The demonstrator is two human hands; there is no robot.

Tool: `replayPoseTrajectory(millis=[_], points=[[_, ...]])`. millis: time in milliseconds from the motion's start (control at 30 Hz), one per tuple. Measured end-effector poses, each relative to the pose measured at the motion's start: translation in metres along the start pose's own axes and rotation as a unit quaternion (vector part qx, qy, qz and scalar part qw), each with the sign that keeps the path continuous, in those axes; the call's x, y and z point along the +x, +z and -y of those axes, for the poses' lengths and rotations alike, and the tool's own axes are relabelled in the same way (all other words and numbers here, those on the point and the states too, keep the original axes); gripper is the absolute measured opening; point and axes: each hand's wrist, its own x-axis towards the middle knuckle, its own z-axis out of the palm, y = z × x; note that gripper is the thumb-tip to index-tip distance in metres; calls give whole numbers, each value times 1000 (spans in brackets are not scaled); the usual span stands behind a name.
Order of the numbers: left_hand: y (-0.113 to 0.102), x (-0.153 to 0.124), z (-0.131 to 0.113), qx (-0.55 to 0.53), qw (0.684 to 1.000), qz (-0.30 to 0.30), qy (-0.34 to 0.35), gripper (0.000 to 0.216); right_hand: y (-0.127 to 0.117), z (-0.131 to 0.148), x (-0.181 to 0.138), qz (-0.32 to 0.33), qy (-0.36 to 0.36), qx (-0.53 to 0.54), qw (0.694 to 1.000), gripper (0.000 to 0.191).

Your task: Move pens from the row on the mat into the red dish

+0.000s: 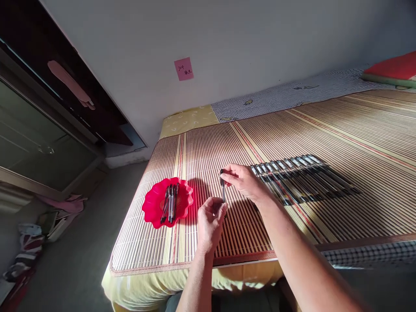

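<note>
A black pen (222,187) stands nearly upright between my two hands above the bamboo mat (325,143). My right hand (243,181) pinches its upper end, fingers closed. My left hand (210,220) grips its lower end from below, fingers curled. To the left sits a red scalloped plate (152,207) with three black pens (170,202) lying in it. To the right of my right hand, a row of several black pens (302,175) lies side by side on the mat.
The mat covers a bed with a yellow sheet (188,119) against a white wall bearing a pink sticky note (183,69). A red cushion (393,68) lies far right. Floor with clutter (48,225) and a dark cabinet (58,86) are at left.
</note>
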Motion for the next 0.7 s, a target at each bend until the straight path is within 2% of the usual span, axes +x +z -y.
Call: replayPoseTrajectory(millis=[100,167,233,300,367,467,533,700], points=[[-1,1,-8,66,998,-21,4,17,-3,-5,2,-7,11,-5,1000,31],[-12,2,-20,136,989,-57,29,17,-7,-8,4,-32,1,-11,999,37],[-33,4,-35,214,969,-107,65,16,-12,-11,6,-64,-18,-21,998,41],[-62,6,-47,303,935,-161,91,15,-17,-15,8,-84,-30,-33,995,43],[-92,8,-53,372,900,-211,79,16,-19,-17,9,-95,-38,-45,994,42],[-127,11,-50,443,863,-238,46,14,-19,-19,9,-93,-46,-58,993,39],[-142,13,-42,468,850,-243,19,10,-17,-19,9,-81,-49,-68,993,35],[-154,19,-25,480,843,-241,-3,5,-14,-14,6,-61,-47,-79,994,29]])
